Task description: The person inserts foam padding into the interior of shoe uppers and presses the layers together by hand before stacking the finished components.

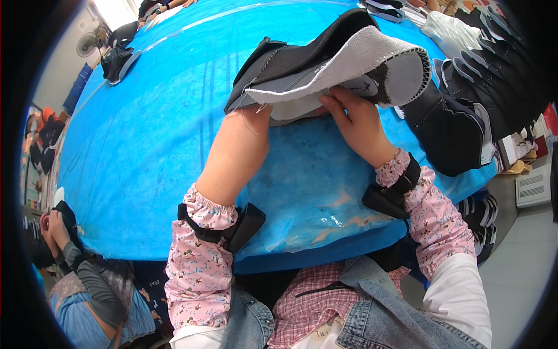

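Note:
Above the blue-covered table [157,145], I hold up a black and grey shoe upper [279,61] with a whitish woven lining and a dark-stitched edge around its rounded end. My left hand [245,131] reaches under its left part, and the upper hides those fingers. On the other side, my right hand [361,121] is closed on the lower edge, with the thumb showing at the inner layer. A few loose threads hang from the lining's left corner near my left wrist.
Black shoe uppers [447,131] are lined up along the right side, with a translucent plastic bag [450,30] behind. Another black upper [118,63] lies far left. A co-worker's hands [55,230] handle a dark piece at the left edge; another person's hand [189,3] shows at the top.

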{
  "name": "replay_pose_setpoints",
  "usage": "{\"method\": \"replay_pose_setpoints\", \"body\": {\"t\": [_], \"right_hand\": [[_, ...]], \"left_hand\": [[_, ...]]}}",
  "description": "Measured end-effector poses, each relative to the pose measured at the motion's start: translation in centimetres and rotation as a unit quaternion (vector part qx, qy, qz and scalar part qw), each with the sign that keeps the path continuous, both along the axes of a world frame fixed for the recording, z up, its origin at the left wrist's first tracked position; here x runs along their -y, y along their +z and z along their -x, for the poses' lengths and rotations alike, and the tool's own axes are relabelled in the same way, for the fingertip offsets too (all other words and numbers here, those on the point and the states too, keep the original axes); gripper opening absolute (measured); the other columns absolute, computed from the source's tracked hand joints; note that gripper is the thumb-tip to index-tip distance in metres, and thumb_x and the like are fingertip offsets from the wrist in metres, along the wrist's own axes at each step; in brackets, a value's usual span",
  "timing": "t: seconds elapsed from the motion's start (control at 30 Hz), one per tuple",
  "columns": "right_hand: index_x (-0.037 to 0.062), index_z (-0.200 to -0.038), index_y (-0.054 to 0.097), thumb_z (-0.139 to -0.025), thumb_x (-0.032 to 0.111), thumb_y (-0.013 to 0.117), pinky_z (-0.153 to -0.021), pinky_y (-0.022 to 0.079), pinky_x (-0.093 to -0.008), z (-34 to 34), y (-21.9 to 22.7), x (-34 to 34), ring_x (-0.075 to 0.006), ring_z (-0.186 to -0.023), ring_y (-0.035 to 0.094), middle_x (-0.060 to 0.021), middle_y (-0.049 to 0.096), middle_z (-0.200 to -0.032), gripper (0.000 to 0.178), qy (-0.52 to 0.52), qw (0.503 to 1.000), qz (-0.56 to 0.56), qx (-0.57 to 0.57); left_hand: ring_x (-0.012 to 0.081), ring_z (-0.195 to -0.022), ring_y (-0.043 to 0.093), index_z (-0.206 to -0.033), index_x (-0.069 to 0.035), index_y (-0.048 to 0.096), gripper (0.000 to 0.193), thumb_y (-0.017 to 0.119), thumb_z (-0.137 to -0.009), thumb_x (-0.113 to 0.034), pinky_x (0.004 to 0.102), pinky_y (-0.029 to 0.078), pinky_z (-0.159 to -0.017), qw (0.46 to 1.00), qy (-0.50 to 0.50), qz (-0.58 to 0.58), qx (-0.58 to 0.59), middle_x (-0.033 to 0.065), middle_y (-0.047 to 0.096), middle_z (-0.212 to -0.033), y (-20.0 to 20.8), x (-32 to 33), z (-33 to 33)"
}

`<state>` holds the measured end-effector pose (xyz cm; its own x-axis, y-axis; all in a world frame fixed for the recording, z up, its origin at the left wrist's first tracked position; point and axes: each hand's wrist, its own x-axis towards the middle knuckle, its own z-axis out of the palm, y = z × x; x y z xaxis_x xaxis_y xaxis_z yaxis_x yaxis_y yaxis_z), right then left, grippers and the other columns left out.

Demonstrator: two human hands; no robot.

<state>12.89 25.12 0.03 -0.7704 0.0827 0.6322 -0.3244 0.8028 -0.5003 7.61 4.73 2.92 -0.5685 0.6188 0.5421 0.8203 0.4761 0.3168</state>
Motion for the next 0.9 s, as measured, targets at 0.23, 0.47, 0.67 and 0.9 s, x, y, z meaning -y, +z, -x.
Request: {"method": "replay_pose_setpoints", "body": {"t": [0.23,0.47,0.67,0.9], "right_hand": [[0.004,-0.08,0.058,-0.088,0.021,0.056,-0.053,0.047,-0.0352,-0.1,0.4,0.1,-0.0312,-0.061,0.061,-0.0125,0.061,-0.065,0.019,0.006,1.0,-0.004,-0.007],[0.0045,-0.081,0.058,-0.088,0.021,0.056,-0.053,0.047,-0.0361,0.1,-0.1,-0.2,-0.0325,-0.062,0.06,-0.0131,0.061,-0.067,0.018,-0.001,1.0,-0.015,-0.01],[0.0051,-0.082,0.059,-0.087,0.021,0.056,-0.054,0.048,-0.0366,0.2,-0.2,-0.3,-0.0334,-0.064,0.06,-0.0138,0.06,-0.068,0.017,0.008,1.0,-0.01,-0.019],[0.0031,-0.083,0.059,-0.085,0.019,0.058,-0.059,0.048,-0.0373,0.1,0.0,0.1,-0.0327,-0.069,0.06,-0.0145,0.06,-0.078,0.016,0.007,0.999,-0.014,0.028]], "left_hand": [[0.0419,-0.086,0.055,-0.093,0.006,0.055,0.024,0.047,-0.071,0.009,0.0451,0.047,-0.073,1.0,-0.001,-0.002,0.009,0.0268,0.057,-0.093,0.2,0.0,-0.4],[0.0446,-0.081,0.054,-0.096,0.005,0.051,0.018,0.047,-0.078,0.004,0.0471,0.046,-0.068,1.0,-0.008,0.001,-0.001,0.0274,0.057,-0.088,-0.1,-0.1,-0.4],[0.0415,-0.081,0.057,-0.093,0.006,0.055,0.025,0.046,-0.07,0.01,0.0451,0.048,-0.07,1.0,0.005,0.02,0.011,0.0256,0.058,-0.089,0.3,0.1,-0.8],[0.0453,-0.083,0.054,-0.106,0.004,0.048,0.022,0.048,-0.085,-0.002,0.048,0.045,-0.067,1.0,-0.003,0.018,-0.008,0.0284,0.057,-0.09,-0.1,0.3,-0.8]]}}
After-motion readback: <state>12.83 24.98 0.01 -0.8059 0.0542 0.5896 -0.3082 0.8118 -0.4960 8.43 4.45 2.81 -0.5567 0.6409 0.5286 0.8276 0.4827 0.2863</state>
